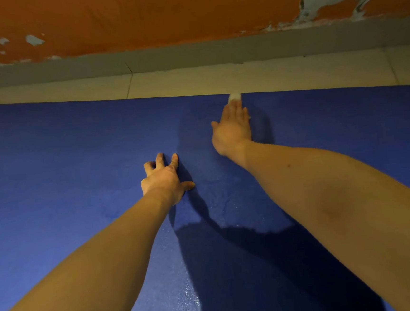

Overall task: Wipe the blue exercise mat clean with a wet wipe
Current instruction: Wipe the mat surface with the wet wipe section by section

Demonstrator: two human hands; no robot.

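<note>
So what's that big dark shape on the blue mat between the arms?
Head view: a shadow cast on the blue mat by the person leaning over it; also head view, the sparkles near the bottom edge are glare off wet patches.

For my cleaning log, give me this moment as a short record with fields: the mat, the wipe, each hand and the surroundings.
mat: blue textured exercise mat, flat on the floor
wipe: white wet wipe, at the mat's far edge, mostly hidden under the right hand
right hand: flat, fingers straight, pressing the wipe down
left hand: fingers spread, tips braced on the mat, holding nothing
wiped area: darker damp streak between the hands
surroundings: pale floor tiles, grey skirting, orange wall with peeling paint
</note>
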